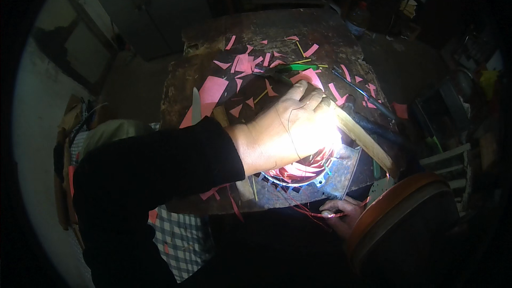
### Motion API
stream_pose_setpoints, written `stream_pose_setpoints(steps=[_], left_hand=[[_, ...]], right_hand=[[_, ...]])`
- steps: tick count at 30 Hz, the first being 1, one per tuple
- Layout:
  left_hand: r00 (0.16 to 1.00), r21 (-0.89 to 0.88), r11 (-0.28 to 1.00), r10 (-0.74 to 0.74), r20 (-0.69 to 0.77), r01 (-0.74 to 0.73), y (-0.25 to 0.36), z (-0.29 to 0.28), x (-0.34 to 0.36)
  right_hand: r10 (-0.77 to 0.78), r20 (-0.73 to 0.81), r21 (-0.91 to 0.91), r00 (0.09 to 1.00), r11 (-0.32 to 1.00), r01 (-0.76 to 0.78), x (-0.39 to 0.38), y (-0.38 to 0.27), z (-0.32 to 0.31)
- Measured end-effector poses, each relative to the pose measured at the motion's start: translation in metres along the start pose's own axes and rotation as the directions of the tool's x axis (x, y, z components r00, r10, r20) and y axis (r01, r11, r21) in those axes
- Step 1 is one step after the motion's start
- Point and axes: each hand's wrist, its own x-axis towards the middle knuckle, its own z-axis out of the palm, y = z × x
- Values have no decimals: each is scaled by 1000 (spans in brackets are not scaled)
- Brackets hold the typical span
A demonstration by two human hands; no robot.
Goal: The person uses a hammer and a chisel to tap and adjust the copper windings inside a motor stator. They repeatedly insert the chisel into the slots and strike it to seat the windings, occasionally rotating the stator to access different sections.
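Note:
My left hand (298, 122), in a black sleeve, reaches across a round motor stator (298, 176) wound with copper-red wire. A bright glare washes out its lower side, so what its fingers grip cannot be made out. A thin dark strand of wire crosses the back of this hand. Close by its fingertips lies a wooden stick (368, 141). Below the table's near edge, my right hand (344, 216) pinches thin red wires (314, 214). A large round thing with an orange rim (397, 197) hides the forearm behind that hand.
Pink paper scraps (245, 64) litter the dark worn table (213, 37). Among them lie green-handled scissors (298, 67) and a larger pink sheet (212, 90) beside a pale blade (196, 105). A long dark rod (365, 93) lies at the right. Checked cloth (184, 240) shows below.

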Motion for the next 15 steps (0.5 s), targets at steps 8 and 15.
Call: stream_pose_setpoints(steps=[8,15], left_hand=[[998,-216,975,-55,-14,51,-18,0,-1],[989,-434,892,-86,120,130,-42,-13,2]], right_hand=[[-52,33,-16,998,998,52,-1,1,-6],[154,247,-201,957,974,-105,6,8,-7]])
